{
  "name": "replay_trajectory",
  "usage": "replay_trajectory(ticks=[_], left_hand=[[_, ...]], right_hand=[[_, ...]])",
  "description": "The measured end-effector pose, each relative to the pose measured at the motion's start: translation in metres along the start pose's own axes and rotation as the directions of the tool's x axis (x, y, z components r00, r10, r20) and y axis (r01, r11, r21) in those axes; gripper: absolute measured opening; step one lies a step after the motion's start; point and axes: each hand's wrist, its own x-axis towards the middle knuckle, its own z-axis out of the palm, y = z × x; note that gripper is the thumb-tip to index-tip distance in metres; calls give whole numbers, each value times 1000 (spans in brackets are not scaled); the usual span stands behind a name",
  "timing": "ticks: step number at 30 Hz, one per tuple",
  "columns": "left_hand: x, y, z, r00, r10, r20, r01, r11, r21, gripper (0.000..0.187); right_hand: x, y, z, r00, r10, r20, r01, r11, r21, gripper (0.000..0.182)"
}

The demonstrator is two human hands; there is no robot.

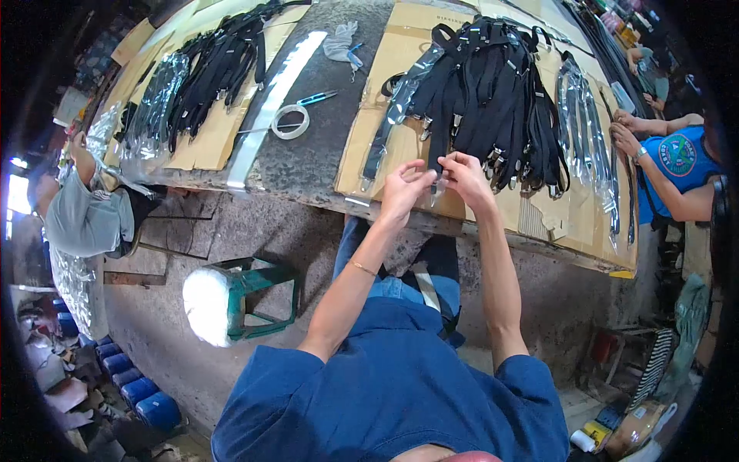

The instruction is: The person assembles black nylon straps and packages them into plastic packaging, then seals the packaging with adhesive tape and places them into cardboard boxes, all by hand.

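Both hands work one strap at the surface's near edge.
Left hand [404, 187] and right hand [464, 173] have fingers pinched on a strap [439, 179]; bagged straps [589, 131] lie right, a loose pile [493, 85] remains.

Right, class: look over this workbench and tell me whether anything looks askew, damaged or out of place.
The cardboard sheet under the pile of black straps is torn and ragged at its near edge. Both hands, left hand and right hand, pinch a small clear piece together. Nothing looks spilled.
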Motion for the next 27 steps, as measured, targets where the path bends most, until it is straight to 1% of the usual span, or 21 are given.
replay_trajectory(ticks=[1,3,4,6,10,12,13,14,15,16,17,18,19,20,21,22,23,24,25,26,27], left_hand=[[1,0,-1,1000,-2,6,2,1000,1,39],[2,-1,-5,999,37,36,-42,988,146,49],[4,-2,-6,999,38,32,-43,989,144,49],[9,-5,-5,999,-44,-11,45,989,143,48],[14,-3,-2,995,-81,-51,88,985,146,44],[19,-1,1,994,-51,-98,60,993,101,40],[24,-1,0,994,-48,-99,58,993,99,40],[29,0,-1,996,-17,-86,23,997,71,39],[34,0,-1,997,13,-74,-10,999,42,38],[35,3,0,998,15,-69,-12,999,42,38],[35,7,1,998,16,-63,-12,997,77,38],[34,9,1,998,16,-57,-9,994,112,38],[30,15,4,999,-33,-33,36,994,102,38],[30,16,5,999,-35,-28,38,994,104,38],[31,17,7,998,-49,-28,51,994,92,37],[34,16,7,998,-60,-28,62,995,80,37],[40,17,9,1000,-25,-17,26,999,29,37],[48,19,10,1000,-12,-15,13,1000,28,37],[54,26,13,999,-37,-21,36,998,-47,38],[57,30,14,997,-67,-25,63,991,-122,38],[60,34,16,997,-82,7,82,981,-176,39]], right_hand=[[0,-1,-1,1000,15,6,-15,1000,7,15],[1,-2,0,998,54,20,-54,998,17,14],[0,-5,4,998,56,24,-56,998,14,14],[-2,-11,13,995,21,-93,-16,998,52,14],[7,-7,11,996,10,-90,-7,1000,26,16],[11,-3,7,998,-26,-49,21,995,-99,18],[10,-6,8,999,-40,-8,38,989,-142,23],[8,-9,10,999,-43,-7,41,989,-144,23],[5,-11,10,998,-52,-20,48,984,-174,29],[1,-19,14,997,-63,-35,54,978,-202,36],[2,-27,17,993,-69,-91,48,976,-214,49],[7,-31,18,993,-72,-97,50,976,-214,49],[14,-35,19,979,-113,-171,71,969,-236,48],[20,-40,20,958,-155,-241,90,961,-261,47],[31,-38,19,937,-210,-278,107,934,-342,41],[35,-37,18,936,-215,-280,112,933,-342,41],[38,-37,15,947,-213,-240,113,922,-371,40],[43,-40,13,957,-212,-195,119,908,-401,38],[42,-44,13,967,-186,-176,97,902,-420,32],[43,-49,14,968,-187,-170,100,900,-424,32],[44,-54,14,975,-161,-151,90,913,-397,33]])
